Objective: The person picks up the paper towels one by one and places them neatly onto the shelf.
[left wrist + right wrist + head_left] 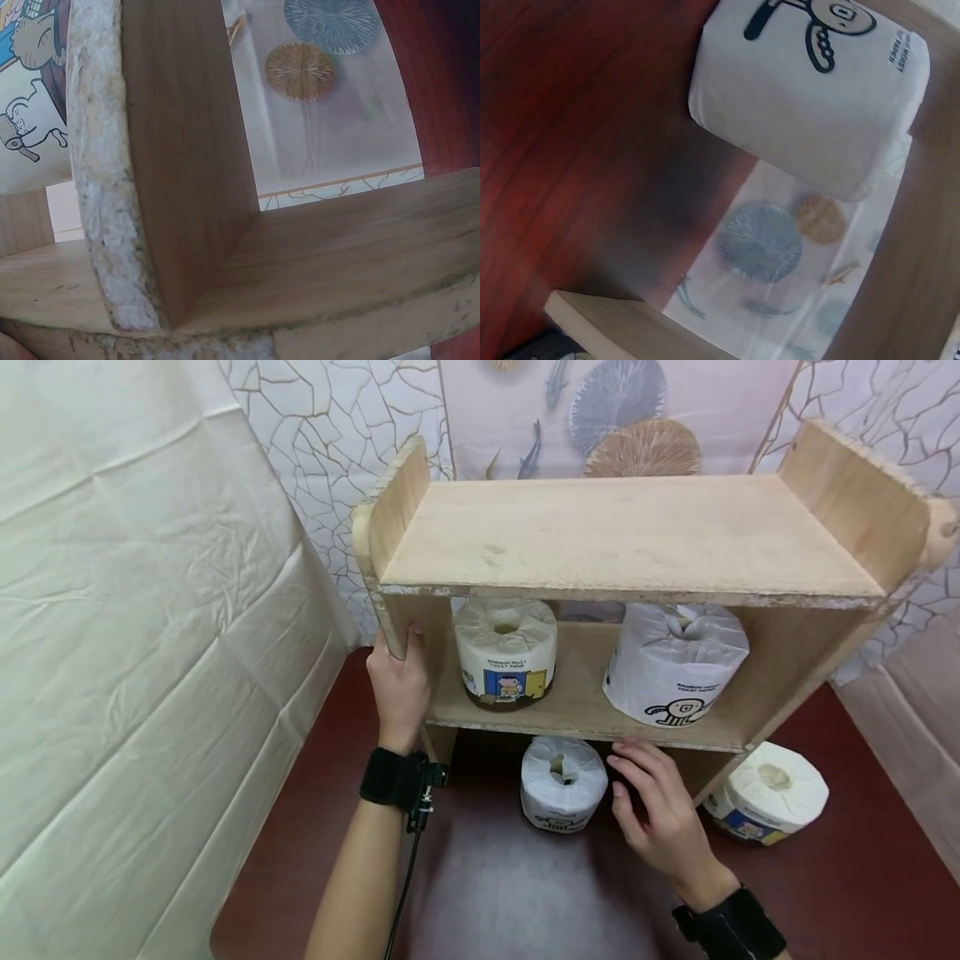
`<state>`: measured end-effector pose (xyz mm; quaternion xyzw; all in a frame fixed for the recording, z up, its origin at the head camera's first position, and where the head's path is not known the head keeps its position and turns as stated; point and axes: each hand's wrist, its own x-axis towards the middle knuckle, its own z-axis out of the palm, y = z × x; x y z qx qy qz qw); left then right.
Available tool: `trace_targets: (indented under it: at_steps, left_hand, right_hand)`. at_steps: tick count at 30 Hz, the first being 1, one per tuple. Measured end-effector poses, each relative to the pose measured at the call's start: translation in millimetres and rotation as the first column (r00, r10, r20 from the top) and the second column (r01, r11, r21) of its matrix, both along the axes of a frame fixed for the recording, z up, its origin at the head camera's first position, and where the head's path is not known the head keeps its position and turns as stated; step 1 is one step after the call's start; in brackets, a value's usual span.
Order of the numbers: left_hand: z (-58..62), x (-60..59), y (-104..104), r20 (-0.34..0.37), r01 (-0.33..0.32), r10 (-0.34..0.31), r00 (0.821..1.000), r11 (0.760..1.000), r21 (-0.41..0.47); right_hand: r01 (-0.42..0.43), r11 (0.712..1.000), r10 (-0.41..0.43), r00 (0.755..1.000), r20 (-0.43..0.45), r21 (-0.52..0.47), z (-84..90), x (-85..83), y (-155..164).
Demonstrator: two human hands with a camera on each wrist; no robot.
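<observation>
A pale wooden shelf with two levels stands on the dark red table. My left hand grips its left side panel, with the thumb on the inner face. Fingers loosely spread, my right hand has its fingertips right at the front edge of the lower board. Left of that hand, a wrapped toilet paper roll stands on the table beneath the board; it also shows in the right wrist view as a white roll. On the board stand a toilet roll with a colored label and a white-wrapped toilet roll.
Another toilet roll is on the table outside the shelf's right side. A printed cloth hangs behind the shelf. Pale fabric drapes along the left edge of the table.
</observation>
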<state>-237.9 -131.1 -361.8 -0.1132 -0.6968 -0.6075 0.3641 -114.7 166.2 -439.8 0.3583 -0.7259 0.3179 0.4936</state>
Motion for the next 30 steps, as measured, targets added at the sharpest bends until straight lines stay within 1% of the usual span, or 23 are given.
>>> trace_targets:
  at_steps: [4, 6, 8, 10, 13, 16, 19, 23, 25, 30]
  left_hand:
    - [-1.5, 1.1, -1, -0.007, -0.007, 0.006, 1.000, 1.000, -0.004]
    - [-1.7, 1.6, -1, -0.013, -0.008, 0.008, 1.000, 1.000, -0.011]
    - [-1.5, 1.8, -1, -0.018, -0.010, 0.010, 1.000, 1.000, -0.018]
    - [-1.1, 1.9, -1, -0.024, -0.013, 0.012, 1.000, 1.000, -0.021]
    - [-0.7, 1.9, -1, -0.029, -0.016, 0.016, 0.999, 1.000, -0.019]
    - [-0.6, 1.6, -1, -0.029, -0.013, 0.013, 0.999, 1.000, -0.016]
    - [-0.9, 0.8, -2, -0.029, -0.010, 0.009, 1.000, 1.000, -0.014]
    - [-1.0, -0.2, -2, -0.030, -0.006, 0.006, 1.000, 1.000, 0.000]
    - [-1.3, -0.8, -1, -0.032, -0.005, 0.005, 0.999, 1.000, 0.003]
    - [-1.3, -0.9, 0, -0.036, -0.009, 0.009, 0.999, 1.000, -0.005]
  right_hand:
    - [-0.056, 0.995, 0.048, 0.994, 0.102, 0.080, -15.0, -2.1, 4]
    - [-0.085, 0.988, 0.063, 0.984, 0.166, 0.131, -22.4, -4.0, 8]
    - [-0.102, 0.978, 0.060, 0.973, 0.224, 0.183, -29.7, -6.0, 11]
    - [-0.111, 0.963, 0.036, 0.956, 0.291, 0.247, -36.4, -7.5, 16]
    - [-0.127, 0.931, -0.017, 0.920, 0.391, 0.341, -43.9, -9.8, 23]
    - [-0.146, 0.899, -0.070, 0.883, 0.464, 0.412, -48.7, -12.8, 29]
    - [-0.154, 0.880, -0.108, 0.857, 0.504, 0.449, -51.7, -15.3, 33]
    - [-0.163, 0.873, -0.127, 0.833, 0.539, 0.459, -54.4, -17.5, 36]
    - [-0.170, 0.870, -0.130, 0.827, 0.547, 0.463, -55.7, -18.4, 38]
    - [-0.188, 0.856, -0.123, 0.831, 0.542, 0.482, -58.1, -21.5, 39]
